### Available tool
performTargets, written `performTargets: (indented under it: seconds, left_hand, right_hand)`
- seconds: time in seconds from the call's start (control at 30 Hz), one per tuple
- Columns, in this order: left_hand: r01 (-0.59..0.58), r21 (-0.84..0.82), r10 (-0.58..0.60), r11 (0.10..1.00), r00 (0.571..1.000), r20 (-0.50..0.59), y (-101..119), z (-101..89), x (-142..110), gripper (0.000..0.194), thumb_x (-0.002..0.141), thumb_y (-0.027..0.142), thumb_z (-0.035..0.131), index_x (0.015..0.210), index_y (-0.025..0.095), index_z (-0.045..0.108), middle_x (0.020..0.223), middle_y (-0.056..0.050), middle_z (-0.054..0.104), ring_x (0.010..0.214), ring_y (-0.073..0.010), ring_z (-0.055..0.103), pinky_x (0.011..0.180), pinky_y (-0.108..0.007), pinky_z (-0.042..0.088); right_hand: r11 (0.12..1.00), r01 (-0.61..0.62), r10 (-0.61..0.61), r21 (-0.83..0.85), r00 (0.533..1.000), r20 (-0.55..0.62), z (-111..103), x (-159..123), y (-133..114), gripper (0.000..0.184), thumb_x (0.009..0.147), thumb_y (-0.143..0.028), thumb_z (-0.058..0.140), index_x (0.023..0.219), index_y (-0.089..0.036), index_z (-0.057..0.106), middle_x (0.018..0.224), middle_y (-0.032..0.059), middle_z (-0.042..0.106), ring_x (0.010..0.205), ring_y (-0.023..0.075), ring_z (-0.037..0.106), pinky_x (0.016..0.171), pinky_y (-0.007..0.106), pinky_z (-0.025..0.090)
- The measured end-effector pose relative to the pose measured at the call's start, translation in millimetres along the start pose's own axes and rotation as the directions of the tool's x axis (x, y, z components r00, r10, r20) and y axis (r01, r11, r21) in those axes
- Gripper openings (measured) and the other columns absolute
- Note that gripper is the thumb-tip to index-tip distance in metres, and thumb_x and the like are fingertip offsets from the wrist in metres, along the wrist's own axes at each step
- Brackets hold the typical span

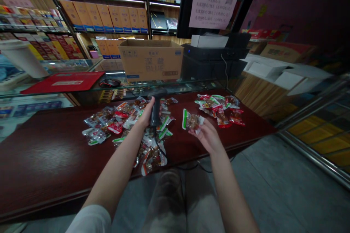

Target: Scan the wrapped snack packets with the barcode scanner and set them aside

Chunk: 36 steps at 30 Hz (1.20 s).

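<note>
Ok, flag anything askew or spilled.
The larger heap of snack packets looks jumbled: its nearest packet lies by the front edge of the table, and the barcode scanner cord trails across the heap. Nothing looks spilled.

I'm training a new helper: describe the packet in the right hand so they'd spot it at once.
Find the dark red table. Between its large left heap and smaller right heap of packets, the right hand holds the packet. Green along one edge, it alone is held; its neighbours lie heaped.

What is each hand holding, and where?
Left hand: the black scanner, by its handle. Right hand: a snack packet, by the end opposite its green edge.
</note>
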<state>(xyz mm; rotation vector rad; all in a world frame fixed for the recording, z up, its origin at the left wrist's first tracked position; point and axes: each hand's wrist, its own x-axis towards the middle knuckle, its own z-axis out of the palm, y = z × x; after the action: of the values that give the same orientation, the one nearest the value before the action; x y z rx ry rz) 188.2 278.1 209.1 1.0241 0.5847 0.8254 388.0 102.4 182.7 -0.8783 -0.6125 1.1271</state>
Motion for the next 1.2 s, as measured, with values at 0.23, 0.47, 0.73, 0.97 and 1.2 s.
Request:
performTargets:
  seconds: [0.23,0.47,0.73,0.97,1.2]
  left_hand:
    - [-0.050,0.064,0.054,0.997,0.997,-0.052,10,8.4,-3,0.059,0.078,0.071,0.055,0.090,0.014,0.061,0.063,0.000,0.059,0.045,-0.0092,0.052,0.041,-0.020,0.040]
    - [-0.235,0.187,0.276,0.954,0.932,-0.236,10,68.9,-25,0.057,0.071,0.072,0.063,0.081,0.017,0.057,0.061,0.001,0.055,0.045,-0.0106,0.052,0.042,-0.023,0.042]
    - [-0.376,0.133,0.399,0.917,0.876,-0.270,-56,94.8,-17,0.062,0.071,0.078,0.054,0.084,0.018,0.055,0.064,0.002,0.056,0.046,-0.0106,0.054,0.041,-0.023,0.042]
    - [-0.364,0.087,0.368,0.927,0.929,-0.030,-62,79.1,21,0.068,0.072,0.080,0.051,0.091,0.015,0.061,0.067,-0.002,0.060,0.047,-0.0113,0.055,0.042,-0.023,0.042]
    - [-0.313,0.043,0.311,0.949,0.949,0.049,-66,78.7,49,0.070,0.071,0.081,0.051,0.094,0.016,0.060,0.066,0.001,0.059,0.047,-0.0094,0.053,0.044,-0.022,0.042]
  right_hand:
    - [0.996,0.036,-0.023,0.076,0.986,-0.163,-33,15,16,0.025,0.063,-0.012,0.067,0.086,-0.021,0.062,0.072,-0.0016,0.071,0.060,0.0161,0.066,0.068,0.040,0.060]
    - [0.984,0.126,-0.084,0.127,0.953,-0.291,-37,17,25,0.025,0.060,-0.011,0.065,0.082,-0.021,0.062,0.077,-0.0012,0.072,0.065,0.0148,0.065,0.064,0.034,0.059]
    - [0.938,0.222,-0.085,0.266,0.892,-0.444,-50,14,20,0.018,0.059,-0.010,0.058,0.074,-0.021,0.056,0.069,-0.0044,0.068,0.059,0.0104,0.061,0.070,0.031,0.057]
    - [0.930,0.259,-0.126,0.261,0.891,-0.437,-51,15,25,0.020,0.060,-0.013,0.059,0.077,-0.022,0.055,0.067,-0.0058,0.065,0.060,0.0110,0.060,0.070,0.031,0.056]
    - [0.936,0.262,-0.129,0.236,0.878,-0.460,-51,22,27,0.023,0.057,-0.015,0.062,0.078,-0.024,0.056,0.072,-0.0053,0.067,0.062,0.0121,0.062,0.071,0.032,0.056]
